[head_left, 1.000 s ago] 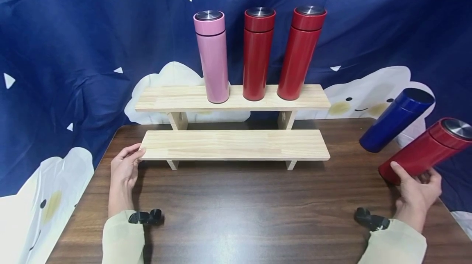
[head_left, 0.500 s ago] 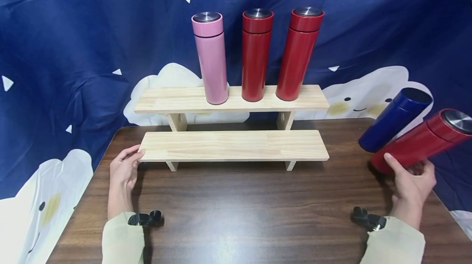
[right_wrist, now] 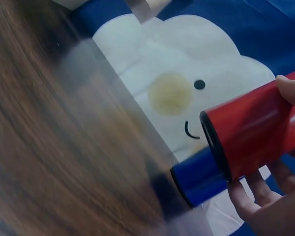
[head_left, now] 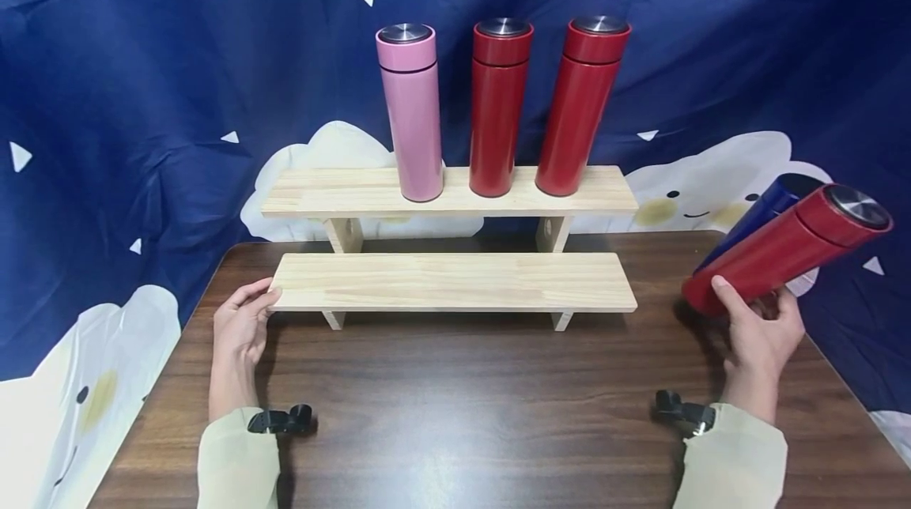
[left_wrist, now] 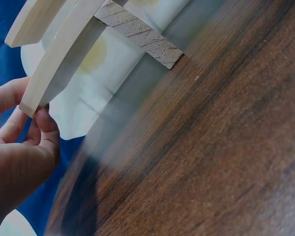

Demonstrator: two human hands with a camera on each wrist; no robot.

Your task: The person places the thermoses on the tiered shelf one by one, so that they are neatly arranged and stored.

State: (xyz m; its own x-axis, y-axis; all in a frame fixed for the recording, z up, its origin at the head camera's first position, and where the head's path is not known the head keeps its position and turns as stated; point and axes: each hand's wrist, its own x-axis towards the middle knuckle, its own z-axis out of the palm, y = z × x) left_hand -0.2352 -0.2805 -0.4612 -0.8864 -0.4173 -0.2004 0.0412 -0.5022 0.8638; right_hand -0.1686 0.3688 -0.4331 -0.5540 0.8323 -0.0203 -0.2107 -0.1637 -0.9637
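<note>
One held red bottle [head_left: 786, 248]: gripped low down by the right hand [head_left: 763, 335], thumb on one side, fingers curled round the other.
Bottle's long axis: slants from a base left of the right hand to a lid out past that hand's right; how much is lens stretch, I cannot tell.
Bottle's base: looks clear of the table [head_left: 455, 406].
Left hand [head_left: 240, 323]: well apart from the bottle, pinching the near shelf's left end between thumb and fingers.
Near shelf [head_left: 455, 281]: spans between the hands, its right end left of the right hand and near the bottle's base.
Blue bottle [right_wrist: 199, 177]: just beyond the held one from the right hand, partly hidden; whether they touch, I cannot tell.
Far shelf [head_left: 334, 189]: beyond both hands, bearing the pink bottle [head_left: 416, 114], middle red bottle [head_left: 500, 110] and end red bottle [head_left: 584, 110], upright.
</note>
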